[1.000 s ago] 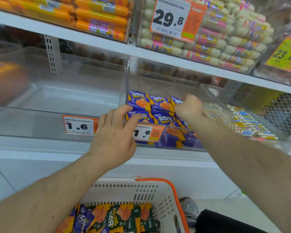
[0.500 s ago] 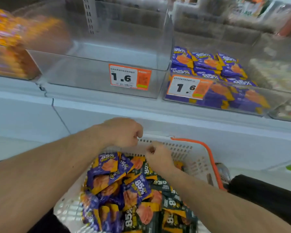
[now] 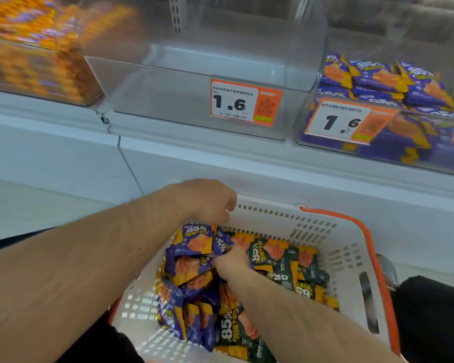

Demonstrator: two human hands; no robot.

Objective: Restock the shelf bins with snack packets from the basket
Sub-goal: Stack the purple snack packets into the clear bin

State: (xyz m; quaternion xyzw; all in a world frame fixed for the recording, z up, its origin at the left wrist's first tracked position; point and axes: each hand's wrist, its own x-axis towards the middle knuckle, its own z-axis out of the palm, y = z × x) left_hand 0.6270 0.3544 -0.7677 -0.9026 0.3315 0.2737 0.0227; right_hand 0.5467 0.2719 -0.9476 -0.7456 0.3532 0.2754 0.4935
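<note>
Both hands over basket [image 3: 349, 247]: right hand [image 3: 231, 262] pinches purple packet [image 3: 194, 243] at its 11 o'clock; left hand [image 3: 207, 200] curled, its hold indiscernible.

- Right hand [image 3: 232, 260] reaches into the white basket [image 3: 333, 247], apparently pinching a purple snack packet [image 3: 192, 267].
- Left hand [image 3: 207, 200], fingers curled, hovers at the basket's far rim.
- Middle shelf bin [image 3: 173, 93] bears a 1.6 price tag [image 3: 245, 102].
</note>
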